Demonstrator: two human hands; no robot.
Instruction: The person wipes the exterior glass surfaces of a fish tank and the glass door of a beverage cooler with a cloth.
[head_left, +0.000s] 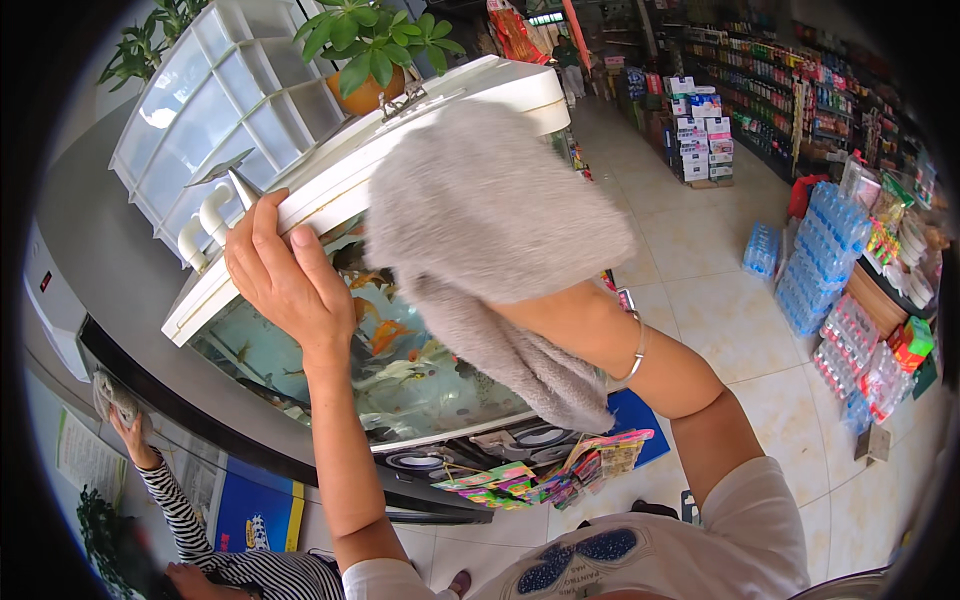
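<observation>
A grey cloth (495, 202) covers my right hand, whose fingers are hidden; only the wrist side of my right hand (555, 311) shows below it. The cloth lies over the front edge of the white lid (330, 180) of a fish tank and hangs down before the glass. My left hand (289, 277) rests on the lid's front edge further left, with its fingers spread and no object in it. Orange and pale fish (386, 335) swim behind the tank's glass (255, 360).
A translucent plastic crate (217, 112) and a potted plant (367, 90) stand on or behind the lid. White pipes (202, 225) rise at its left. Small colourful packets (540, 480) hang below the tank. At lower left, a person in striped sleeves (176, 502) holds a cloth (116, 397).
</observation>
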